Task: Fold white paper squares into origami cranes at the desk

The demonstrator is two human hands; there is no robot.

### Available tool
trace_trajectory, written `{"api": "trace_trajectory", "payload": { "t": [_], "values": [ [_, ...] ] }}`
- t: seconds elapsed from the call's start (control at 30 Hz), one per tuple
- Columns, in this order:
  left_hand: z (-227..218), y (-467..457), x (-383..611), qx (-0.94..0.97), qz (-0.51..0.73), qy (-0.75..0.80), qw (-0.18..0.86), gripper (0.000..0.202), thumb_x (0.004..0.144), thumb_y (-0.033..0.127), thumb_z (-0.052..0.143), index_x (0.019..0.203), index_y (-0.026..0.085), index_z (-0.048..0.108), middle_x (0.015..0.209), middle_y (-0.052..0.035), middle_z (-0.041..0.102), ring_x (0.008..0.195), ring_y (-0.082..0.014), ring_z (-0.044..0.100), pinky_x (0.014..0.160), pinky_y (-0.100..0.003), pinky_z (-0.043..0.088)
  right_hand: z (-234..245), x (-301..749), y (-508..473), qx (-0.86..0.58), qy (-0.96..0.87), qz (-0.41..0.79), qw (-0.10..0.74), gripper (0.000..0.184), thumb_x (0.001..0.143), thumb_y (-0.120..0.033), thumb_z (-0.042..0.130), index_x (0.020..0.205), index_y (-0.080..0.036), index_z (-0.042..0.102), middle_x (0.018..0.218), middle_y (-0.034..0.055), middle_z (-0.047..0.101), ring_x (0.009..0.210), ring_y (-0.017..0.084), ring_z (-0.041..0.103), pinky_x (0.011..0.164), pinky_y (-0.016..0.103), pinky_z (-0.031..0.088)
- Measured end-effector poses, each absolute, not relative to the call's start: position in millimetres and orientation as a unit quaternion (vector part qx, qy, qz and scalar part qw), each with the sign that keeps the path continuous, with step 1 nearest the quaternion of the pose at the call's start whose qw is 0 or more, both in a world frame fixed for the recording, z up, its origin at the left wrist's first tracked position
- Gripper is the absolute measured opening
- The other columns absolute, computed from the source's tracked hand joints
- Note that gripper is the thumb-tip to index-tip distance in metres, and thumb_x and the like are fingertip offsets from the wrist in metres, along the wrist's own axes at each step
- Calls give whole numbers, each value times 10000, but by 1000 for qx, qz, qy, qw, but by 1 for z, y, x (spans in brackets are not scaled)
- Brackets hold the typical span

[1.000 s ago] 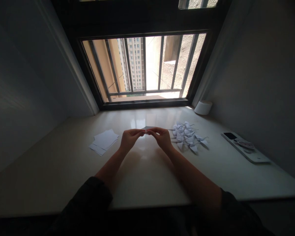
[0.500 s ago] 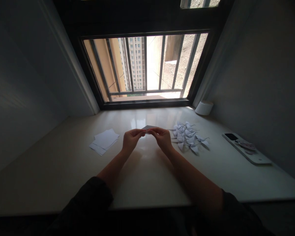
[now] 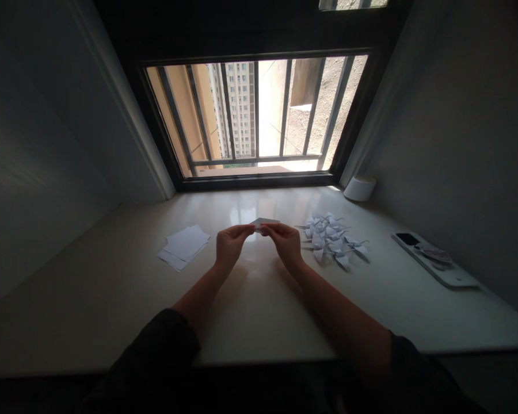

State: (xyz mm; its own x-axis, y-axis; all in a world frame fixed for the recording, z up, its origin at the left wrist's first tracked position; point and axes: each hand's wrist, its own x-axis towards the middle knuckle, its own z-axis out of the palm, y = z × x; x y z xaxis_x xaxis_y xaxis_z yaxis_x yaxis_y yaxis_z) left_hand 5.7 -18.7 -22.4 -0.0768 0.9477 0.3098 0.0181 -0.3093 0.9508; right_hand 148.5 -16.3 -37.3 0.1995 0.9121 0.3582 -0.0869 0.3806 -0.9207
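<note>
My left hand (image 3: 231, 244) and my right hand (image 3: 285, 240) meet above the middle of the pale sill-like table (image 3: 112, 299). Both pinch a small folded piece of white paper (image 3: 264, 222) between their fingertips, held a little above the surface. To the left of my hands lies a loose stack of white paper squares (image 3: 183, 246). A pile of several folded white paper cranes (image 3: 331, 238) sits just right of my right hand.
A barred window (image 3: 254, 115) fills the far wall. A small white round container (image 3: 360, 188) stands in the far right corner. A white remote with a dark screen (image 3: 434, 259) lies by the right wall. Walls close in on both sides.
The folded paper between my fingertips has tipped up slightly and shows more of its light face. My hands have stayed in nearly the same spot.
</note>
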Motion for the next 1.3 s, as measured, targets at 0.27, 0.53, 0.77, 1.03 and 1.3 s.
{"api": "trace_trajectory", "payload": {
  "t": [0.27,0.53,0.77,1.03,1.3],
  "values": [
    [-23,-20,6,535,614,439,378,270,655,359,726,855,177,732,818,-62,728,782,-205,667,786,-351,521,-38,147,-16,-398,-489,416,655,285,594,-344,775,854,-235,737,825,18,738,792,232,679,778,368,528],
    [-25,-18,4,545,620,431,364,289,642,364,739,871,189,730,878,-58,726,841,-221,667,831,-369,515,-34,149,-16,-391,-516,383,659,192,650,-358,734,809,-252,742,820,5,738,814,239,682,808,371,523],
    [-26,-17,4,554,612,430,366,304,660,374,723,906,195,726,894,-57,725,856,-228,664,833,-382,517,-32,149,-16,-390,-519,378,659,198,669,-366,715,817,-237,739,826,20,737,795,228,678,798,372,525],
    [-24,-18,6,521,629,438,375,317,637,364,742,902,190,726,858,-60,728,782,-202,662,786,-363,524,-27,146,-18,-367,-482,440,663,215,616,-355,754,789,-228,739,824,25,735,820,230,670,802,385,524],
    [-26,-18,8,504,640,428,391,319,640,346,745,915,186,722,799,-53,729,719,-168,649,741,-333,520,-25,145,-20,-363,-436,486,665,221,585,-323,776,780,-227,739,819,27,737,839,229,670,819,387,513]
  ]
}}
